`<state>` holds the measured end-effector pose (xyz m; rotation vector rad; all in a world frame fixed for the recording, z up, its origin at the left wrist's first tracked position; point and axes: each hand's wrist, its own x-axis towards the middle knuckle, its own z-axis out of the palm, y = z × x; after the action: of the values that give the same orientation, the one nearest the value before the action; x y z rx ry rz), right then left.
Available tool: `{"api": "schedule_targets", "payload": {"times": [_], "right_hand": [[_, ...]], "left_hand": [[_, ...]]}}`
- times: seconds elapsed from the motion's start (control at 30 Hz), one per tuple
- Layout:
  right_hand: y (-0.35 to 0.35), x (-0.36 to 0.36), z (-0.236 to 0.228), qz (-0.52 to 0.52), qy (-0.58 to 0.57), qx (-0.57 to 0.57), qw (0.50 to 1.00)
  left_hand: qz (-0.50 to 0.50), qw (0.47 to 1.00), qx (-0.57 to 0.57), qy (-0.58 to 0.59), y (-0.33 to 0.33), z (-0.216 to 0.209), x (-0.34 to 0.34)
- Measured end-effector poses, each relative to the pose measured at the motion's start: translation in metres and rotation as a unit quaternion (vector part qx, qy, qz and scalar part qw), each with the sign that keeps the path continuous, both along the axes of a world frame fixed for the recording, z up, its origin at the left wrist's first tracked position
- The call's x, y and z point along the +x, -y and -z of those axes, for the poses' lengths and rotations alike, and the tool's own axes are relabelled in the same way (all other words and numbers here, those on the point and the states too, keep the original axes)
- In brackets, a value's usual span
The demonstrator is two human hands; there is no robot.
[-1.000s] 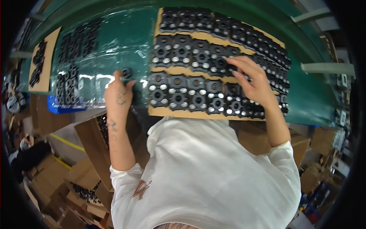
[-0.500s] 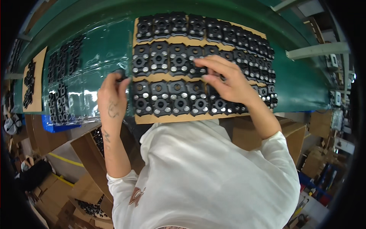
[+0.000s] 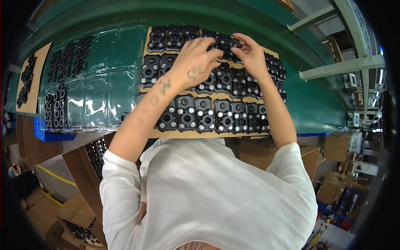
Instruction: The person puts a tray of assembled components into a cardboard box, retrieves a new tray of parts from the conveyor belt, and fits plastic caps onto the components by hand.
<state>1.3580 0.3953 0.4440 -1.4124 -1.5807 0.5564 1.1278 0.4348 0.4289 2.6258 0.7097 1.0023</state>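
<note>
My left hand [image 3: 196, 62] reaches over the middle of the far row, its fingers spread and slightly bent above the black plastic parts. My right hand [image 3: 252, 56] is beside it, thumb and index finger at the two sides of a black plastic part [image 3: 226, 45] in that row. Each part is a notched block with a round hole and silvery round pieces. They lie side by side in three rows on a brown cardboard sheet [image 3: 183, 134]. My left forearm hides some of the middle and near rows.
Clear plastic film [image 3: 108, 79] lies left of the sheet on the green table [image 3: 310, 91], with more black parts [image 3: 58, 100] on it. Another loaded cardboard piece [image 3: 35, 87] is farther left. Open cartons [image 3: 81, 166] stand below the table edge; metal bars [image 3: 333, 68] rise at right.
My left hand has moved from the plastic film rightward onto the far row. My right hand has gone farther away, from the middle row to the far row. The view has shifted slightly.
</note>
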Motion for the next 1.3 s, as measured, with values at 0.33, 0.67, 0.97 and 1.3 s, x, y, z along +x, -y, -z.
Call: {"api": "schedule_targets", "payload": {"times": [0.33,0.67,0.97,1.3], "right_hand": [[-0.030,0.033,0.015,-0.016,0.205,-0.050,0.977],[-0.050,0.029,0.003,0.048,0.252,-0.159,0.953],[-0.074,0.042,-0.005,-0.065,0.280,-0.157,0.945],[-0.060,0.018,-0.014,-0.056,0.387,-0.131,0.911]], "left_hand": [[0.018,0.954,-0.042,-0.295,-0.030,0.005,0.033],[0.008,0.950,-0.033,-0.309,-0.028,0.015,0.041],[-0.018,0.955,-0.041,-0.294,-0.031,0.018,0.041],[-0.030,0.957,-0.047,-0.283,-0.034,0.027,0.040]]}}
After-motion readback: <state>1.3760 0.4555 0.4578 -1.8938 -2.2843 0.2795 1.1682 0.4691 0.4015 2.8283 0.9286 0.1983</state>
